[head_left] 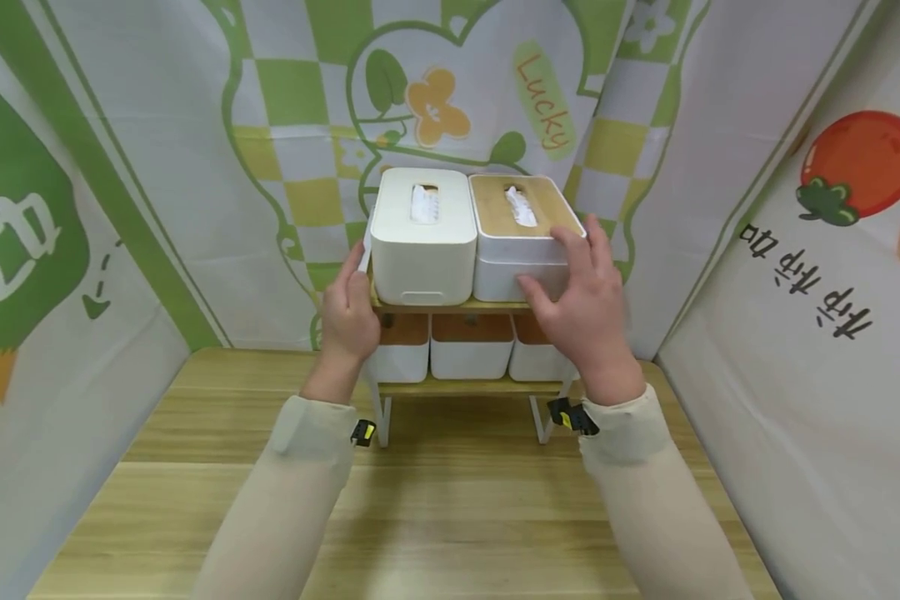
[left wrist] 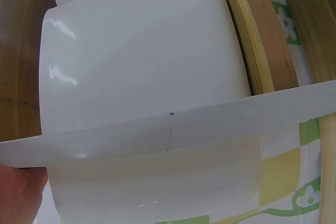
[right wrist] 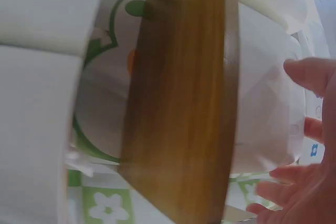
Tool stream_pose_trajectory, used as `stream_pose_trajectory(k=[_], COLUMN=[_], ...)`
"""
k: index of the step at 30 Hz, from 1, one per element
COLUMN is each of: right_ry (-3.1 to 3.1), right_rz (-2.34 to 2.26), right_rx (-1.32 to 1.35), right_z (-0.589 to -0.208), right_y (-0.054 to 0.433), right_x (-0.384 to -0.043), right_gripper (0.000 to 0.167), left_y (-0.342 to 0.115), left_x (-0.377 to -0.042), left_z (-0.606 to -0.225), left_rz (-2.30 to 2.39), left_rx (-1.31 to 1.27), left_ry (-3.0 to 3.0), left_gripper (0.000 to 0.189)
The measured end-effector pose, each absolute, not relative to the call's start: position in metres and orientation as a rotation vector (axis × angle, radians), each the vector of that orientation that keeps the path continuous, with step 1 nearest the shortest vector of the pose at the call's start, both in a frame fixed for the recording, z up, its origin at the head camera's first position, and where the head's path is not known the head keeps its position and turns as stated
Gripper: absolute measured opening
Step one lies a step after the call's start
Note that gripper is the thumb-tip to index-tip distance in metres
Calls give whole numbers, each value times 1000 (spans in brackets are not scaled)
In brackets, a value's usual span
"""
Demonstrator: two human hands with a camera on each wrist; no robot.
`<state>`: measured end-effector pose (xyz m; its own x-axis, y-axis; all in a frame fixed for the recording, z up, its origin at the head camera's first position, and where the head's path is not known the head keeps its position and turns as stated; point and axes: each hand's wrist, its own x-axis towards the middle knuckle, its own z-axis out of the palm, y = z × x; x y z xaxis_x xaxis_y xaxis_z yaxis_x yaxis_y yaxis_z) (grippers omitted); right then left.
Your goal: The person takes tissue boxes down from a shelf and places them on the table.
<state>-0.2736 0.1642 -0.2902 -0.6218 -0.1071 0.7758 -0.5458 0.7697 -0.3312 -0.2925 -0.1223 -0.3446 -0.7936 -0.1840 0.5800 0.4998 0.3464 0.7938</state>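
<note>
Head view: a wood-topped tissue box (head_left: 513, 242) sits at the right of the upper shelf (head_left: 461, 307) of a small rack (head_left: 384, 427), beside a cream tissue box (head_left: 423, 271) on its left, the two touching or nearly so. My right hand (head_left: 588, 312) grasps the wood-topped tissue box at its near right corner, a finger over the edge of its lid (head_left: 491, 204), the thumb against the near wall. My left hand (head_left: 351, 321) grips the rack's white side frame (left wrist: 173, 132) at the left.

I judge the wood-topped tissue box light and stiff, probably plastic, with smooth walls that could slip under dry fingers. A seam runs below the lid, so lifting by the top alone might part it; the lower walls look the safer hold. The white tissue (head_left: 522, 208) in the slot could tear.

Its neighbour crowds the left side, and patterned cloth (head_left: 292, 92) hangs at the far side. Room for moving is above and toward me, over the wooden tabletop (head_left: 450, 517).
</note>
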Motion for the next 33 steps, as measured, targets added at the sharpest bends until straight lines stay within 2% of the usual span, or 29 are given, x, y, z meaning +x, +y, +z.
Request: stream_pose_trajectory(k=[11,18,33], right_ry=[-2479,-2615,-2623], right_rz=[291,106,117], right_rx=[637,714,733], right_z=[-241,-230,-227], right_y=[156,149,153], right_x=[-275,-275,-255], right_gripper=[75,63,54], left_y=[-122,-123,-123], left_x=[-293,-293,-293], left_z=[-343,-342,-343], left_rz=[-1476,-1488,-1484], left_rx=[-280,-267,-286], left_ry=[-2001,-2018,-2007], left_gripper=[59,59,59])
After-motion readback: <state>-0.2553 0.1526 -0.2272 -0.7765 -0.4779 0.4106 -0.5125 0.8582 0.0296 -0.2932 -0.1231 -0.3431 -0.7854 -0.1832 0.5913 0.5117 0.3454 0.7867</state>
